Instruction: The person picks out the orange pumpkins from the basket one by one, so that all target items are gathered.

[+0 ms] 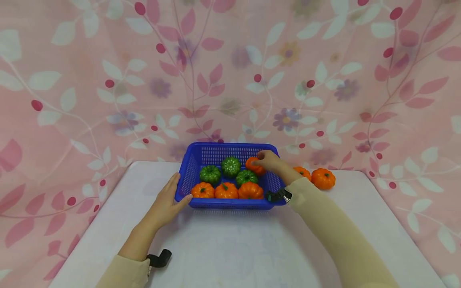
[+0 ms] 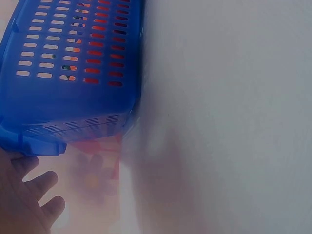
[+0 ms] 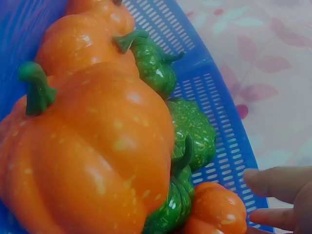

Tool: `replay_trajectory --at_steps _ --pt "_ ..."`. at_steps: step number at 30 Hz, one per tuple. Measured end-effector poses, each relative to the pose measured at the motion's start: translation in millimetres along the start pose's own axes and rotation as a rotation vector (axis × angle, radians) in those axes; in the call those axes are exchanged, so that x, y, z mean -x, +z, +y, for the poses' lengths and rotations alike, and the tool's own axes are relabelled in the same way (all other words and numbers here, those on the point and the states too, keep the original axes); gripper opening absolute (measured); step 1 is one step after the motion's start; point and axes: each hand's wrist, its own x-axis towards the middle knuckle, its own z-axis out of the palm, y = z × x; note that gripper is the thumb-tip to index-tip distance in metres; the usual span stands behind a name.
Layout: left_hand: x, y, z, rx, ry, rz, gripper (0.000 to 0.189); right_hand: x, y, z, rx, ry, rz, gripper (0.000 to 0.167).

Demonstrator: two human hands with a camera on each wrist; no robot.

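A blue plastic basket (image 1: 230,205) holds several toy pumpkins. Three orange pumpkins (image 1: 226,191) line its front, with three green pumpkins (image 1: 231,167) behind them. My right hand (image 1: 271,161) reaches into the back right corner, its bent fingers and thumb on a smaller orange pumpkin (image 1: 252,165); the right wrist view shows fingertips (image 3: 258,180) beside that pumpkin (image 3: 217,209), the grip partly hidden. My left hand (image 1: 167,204) rests at the basket's left end, thumb by the front corner. In the left wrist view its fingers (image 2: 44,185) stand spread and relaxed just below the rim (image 2: 34,145).
Two more orange pumpkins (image 1: 323,179) sit on the white table (image 1: 230,248) to the right of the basket, one partly behind my right forearm. A pink floral cloth (image 1: 230,80) hangs behind the table. Each wrist wears a black strap device (image 1: 160,259).
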Motion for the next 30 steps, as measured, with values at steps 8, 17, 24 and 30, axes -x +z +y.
replay_trajectory --at_steps 8,17,24,30 --pt "2.9 0.2 -0.7 -0.006 0.002 0.004 0.092 -10.1 10.5 7.0 0.058 -0.032 0.016 0.058" --pt "3.1 -0.7 0.7 -0.01 -0.004 0.001 0.091 -18.0 15.1 6.8 0.154 -0.011 0.031 0.065" --pt "2.3 -0.7 0.9 -0.019 -0.001 0.001 0.092 -24.6 15.1 12.4 0.174 -0.018 0.038 0.069" --pt "1.1 0.3 0.5 -0.019 -0.001 0.004 0.091 -21.9 12.6 10.9 0.164 -0.024 0.059 0.066"
